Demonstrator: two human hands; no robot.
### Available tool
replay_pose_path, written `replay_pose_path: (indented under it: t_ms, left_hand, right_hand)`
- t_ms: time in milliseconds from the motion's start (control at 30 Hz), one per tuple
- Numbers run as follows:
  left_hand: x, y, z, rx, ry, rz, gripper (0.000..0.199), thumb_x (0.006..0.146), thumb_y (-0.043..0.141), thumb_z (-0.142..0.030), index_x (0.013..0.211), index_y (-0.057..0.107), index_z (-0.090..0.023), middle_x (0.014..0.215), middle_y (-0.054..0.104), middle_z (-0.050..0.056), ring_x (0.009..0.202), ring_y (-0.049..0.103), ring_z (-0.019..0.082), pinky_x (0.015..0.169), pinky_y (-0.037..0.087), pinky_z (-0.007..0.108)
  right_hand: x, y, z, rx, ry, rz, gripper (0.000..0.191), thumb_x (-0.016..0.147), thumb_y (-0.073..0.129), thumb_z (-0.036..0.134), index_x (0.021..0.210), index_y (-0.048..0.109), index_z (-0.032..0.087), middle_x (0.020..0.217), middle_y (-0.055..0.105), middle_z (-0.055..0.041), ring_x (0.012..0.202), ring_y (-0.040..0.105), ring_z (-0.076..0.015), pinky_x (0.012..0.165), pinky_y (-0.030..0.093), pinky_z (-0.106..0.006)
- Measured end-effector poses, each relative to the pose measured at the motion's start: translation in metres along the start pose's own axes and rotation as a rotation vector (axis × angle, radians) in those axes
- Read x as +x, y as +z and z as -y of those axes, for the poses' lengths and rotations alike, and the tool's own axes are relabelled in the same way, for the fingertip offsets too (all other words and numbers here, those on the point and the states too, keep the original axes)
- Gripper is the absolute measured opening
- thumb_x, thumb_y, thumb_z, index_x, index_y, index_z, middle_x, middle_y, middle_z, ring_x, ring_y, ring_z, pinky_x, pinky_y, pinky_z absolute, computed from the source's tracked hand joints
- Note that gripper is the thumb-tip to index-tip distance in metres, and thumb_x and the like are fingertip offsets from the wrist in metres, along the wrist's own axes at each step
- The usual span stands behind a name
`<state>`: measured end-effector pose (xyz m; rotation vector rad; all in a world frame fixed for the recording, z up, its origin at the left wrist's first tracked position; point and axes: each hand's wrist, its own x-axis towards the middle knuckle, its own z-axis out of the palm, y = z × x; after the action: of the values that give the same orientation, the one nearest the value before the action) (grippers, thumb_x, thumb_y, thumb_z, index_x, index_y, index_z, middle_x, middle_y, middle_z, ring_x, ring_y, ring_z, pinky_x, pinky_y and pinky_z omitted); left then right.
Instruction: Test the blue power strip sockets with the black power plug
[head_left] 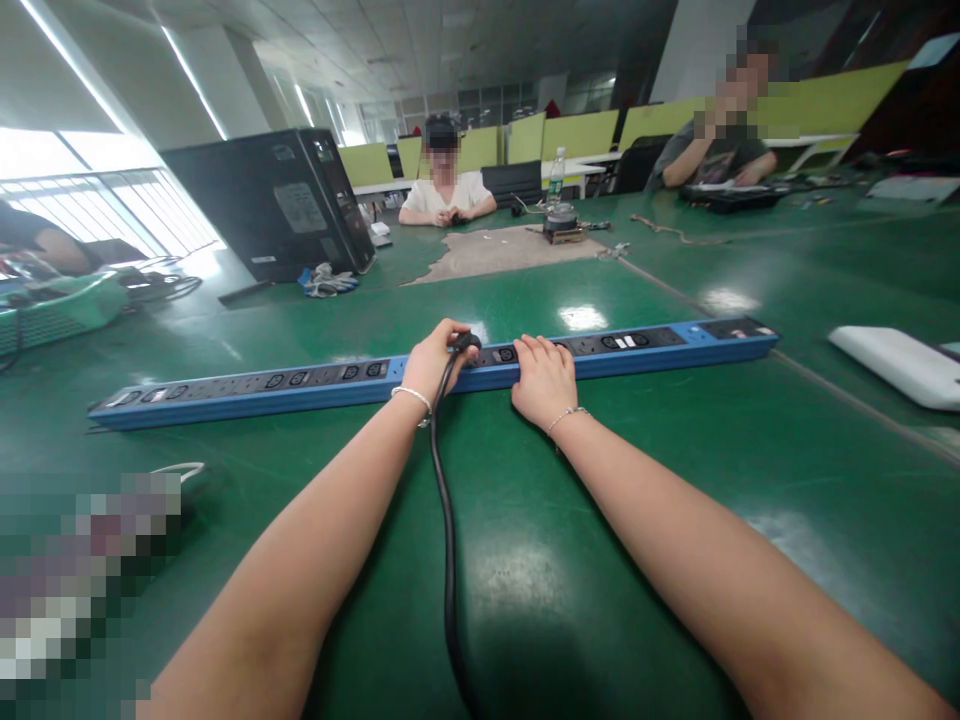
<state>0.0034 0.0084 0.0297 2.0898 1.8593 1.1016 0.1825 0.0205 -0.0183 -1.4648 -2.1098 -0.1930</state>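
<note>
A long blue power strip (330, 392) with black sockets lies across the green table in front of me. My left hand (433, 362) is closed round a black power plug (466, 342) at the strip's middle. Whether its pins are inside a socket is hidden. From the plug a thick black cable (444, 490) runs down past my left wrist towards the near edge of the view. Just to the right, my right hand (545, 378) grips the strip, its fingers bent over the socket face and its thumb out of sight.
The green table (615, 560) carries a black computer case (277, 205), gloves (328, 281), a green basket (60, 312) and a white device (896, 365). A blurred-out object (90, 570) lies near left. Farther back stands a bottle (556, 175); several people sit around.
</note>
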Motion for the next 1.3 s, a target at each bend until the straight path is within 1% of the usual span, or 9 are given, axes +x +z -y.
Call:
replay_pose_path:
  t_ms: [133,467,633,767,833,933,1033,1200,1300]
  left_hand:
    - [0.006,0.013,-0.005,0.088,-0.036,0.023,0.032,0.077,0.059,-0.034,0.108,0.056,-0.025,0.096,0.069,0.003,0.086,0.064,0.019,0.076,0.047,0.03]
    - [0.006,0.014,-0.017,0.355,0.037,0.025,0.032,0.078,0.059,-0.04,0.107,0.057,-0.028,0.099,0.069,0.004,0.096,0.062,0.023,0.079,0.046,0.034]
    - [0.0,0.016,-0.016,0.333,-0.008,0.037,0.033,0.078,0.059,-0.042,0.108,0.057,-0.029,0.099,0.069,0.002,0.095,0.062,0.022,0.079,0.045,0.034]
    - [-0.005,0.017,-0.012,0.338,0.009,0.018,0.033,0.078,0.058,-0.043,0.107,0.057,-0.028,0.099,0.07,0.003,0.096,0.061,0.022,0.081,0.044,0.035]
    - [-0.008,0.018,-0.011,0.334,0.032,0.013,0.032,0.08,0.056,-0.042,0.109,0.057,-0.028,0.1,0.069,0.003,0.095,0.062,0.022,0.083,0.044,0.035]
    - [-0.012,0.018,-0.009,0.326,0.088,0.024,0.033,0.084,0.05,-0.034,0.116,0.053,-0.028,0.104,0.068,0.003,0.096,0.062,0.02,0.086,0.044,0.033]
    - [-0.014,0.019,-0.005,0.347,0.126,0.04,0.037,0.085,0.046,-0.027,0.121,0.049,-0.024,0.107,0.067,0.005,0.1,0.061,0.021,0.089,0.043,0.033]
    - [-0.013,0.023,0.002,0.304,0.076,-0.008,0.054,0.083,0.047,-0.029,0.132,0.033,-0.012,0.119,0.062,0.013,0.107,0.059,0.024,0.091,0.043,0.034]
    - [-0.012,0.023,0.003,0.362,0.128,0.034,0.049,0.083,0.045,-0.026,0.128,0.038,-0.008,0.117,0.062,0.016,0.108,0.058,0.024,0.092,0.042,0.034]
  right_hand:
    - [0.0,0.0,0.0,0.005,-0.002,-0.002,0.053,0.077,0.044,0.016,0.13,0.046,0.011,0.137,0.046,-0.0094,0.127,0.033,-0.0255,0.106,0.017,-0.042]
    - [0.0,-0.001,0.001,0.021,0.006,-0.007,0.053,0.076,0.045,0.016,0.129,0.047,0.011,0.136,0.046,-0.0096,0.127,0.033,-0.0252,0.106,0.018,-0.042]
    - [0.0,-0.001,0.001,0.05,0.002,-0.007,0.055,0.074,0.046,0.015,0.129,0.047,0.01,0.136,0.046,-0.0106,0.128,0.033,-0.026,0.106,0.019,-0.044]
    - [0.002,-0.002,0.001,0.135,0.019,-0.035,0.056,0.072,0.046,0.013,0.128,0.048,0.01,0.135,0.048,-0.0118,0.126,0.037,-0.0265,0.106,0.023,-0.046]
    - [0.005,-0.004,0.004,0.227,-0.036,-0.054,0.057,0.072,0.044,0.012,0.129,0.047,0.01,0.135,0.048,-0.0118,0.124,0.041,-0.0236,0.105,0.028,-0.042]
    - [0.009,-0.006,0.011,0.339,-0.192,-0.054,0.056,0.075,0.043,0.014,0.131,0.044,0.011,0.137,0.046,-0.0113,0.125,0.041,-0.0186,0.105,0.033,-0.036]
    - [0.014,-0.008,0.021,0.323,-0.241,-0.011,0.051,0.082,0.042,0.022,0.133,0.042,0.013,0.138,0.044,-0.0105,0.125,0.041,-0.0187,0.104,0.034,-0.036]
    - [0.022,-0.015,0.035,0.233,-0.207,0.108,0.046,0.086,0.043,0.025,0.131,0.044,0.018,0.129,0.054,-0.0067,0.115,0.051,-0.0208,0.098,0.038,-0.038]
    - [0.025,-0.016,0.041,0.212,-0.173,0.13,0.04,0.088,0.041,0.025,0.127,0.047,0.02,0.127,0.056,-0.0059,0.113,0.052,-0.021,0.096,0.039,-0.038]
